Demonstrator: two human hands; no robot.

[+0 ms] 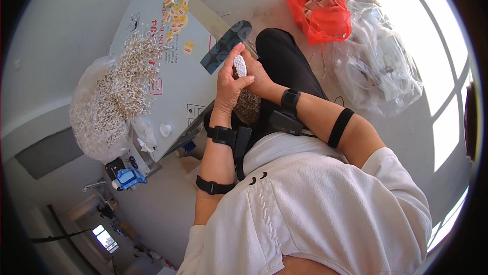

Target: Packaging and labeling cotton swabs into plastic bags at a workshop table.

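"White shirt (325,198) nearest. And the hands?"
"Together: left hand (226,88) and right hand (257,78) both grip 1 bundle of white-tipped sticks (240,65) above the lap."
"The loose sticks (133,69)?"
"Heaped at the left on the grey board (183,87), some inside a clear bag (90,135)."

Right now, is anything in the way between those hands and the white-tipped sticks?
Nothing visible is. The left hand and right hand hold the bundle of white-tipped sticks between them, bare; the dark patterned piece lies beyond, not between.
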